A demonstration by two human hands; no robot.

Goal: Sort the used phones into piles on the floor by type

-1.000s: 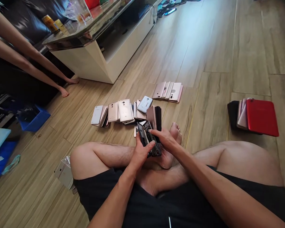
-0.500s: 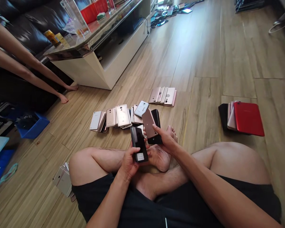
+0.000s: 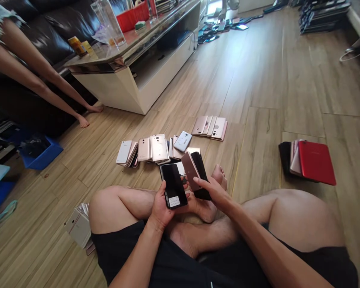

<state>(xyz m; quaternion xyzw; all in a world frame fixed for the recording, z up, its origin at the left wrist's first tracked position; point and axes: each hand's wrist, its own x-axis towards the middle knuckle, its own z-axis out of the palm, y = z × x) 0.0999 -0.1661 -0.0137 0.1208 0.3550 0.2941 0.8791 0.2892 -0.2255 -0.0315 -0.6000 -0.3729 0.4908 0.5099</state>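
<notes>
My left hand (image 3: 162, 206) is closed around a black smartphone (image 3: 172, 182), its dark screen facing up with a white label (image 3: 174, 201) near the lower end. Just to the right, my right hand (image 3: 211, 190) grips a rose-brown phone (image 3: 190, 168) together with a black phone (image 3: 202, 172) behind it, both tilted. Beyond my hands lies a row of stacked phones: white (image 3: 124, 152), gold (image 3: 144, 149) and pale gold (image 3: 159, 147). A silver-white phone (image 3: 183, 141) rests on top at the row's right end. Part of the row is hidden behind the held phones.
Farther off lie fanned pink phones (image 3: 210, 127). At right sits a red tablet-like device (image 3: 317, 163) on a pile. More phones (image 3: 78, 226) lie beside my left knee. A low table (image 3: 108, 90), a blue bin (image 3: 42, 154) and another person's legs (image 3: 42, 86) are at left.
The black phone in my left hand has turned its screen more toward me, showing the label plainly. The phones in my right hand have tilted and dropped lower. My view has shifted slightly.
</notes>
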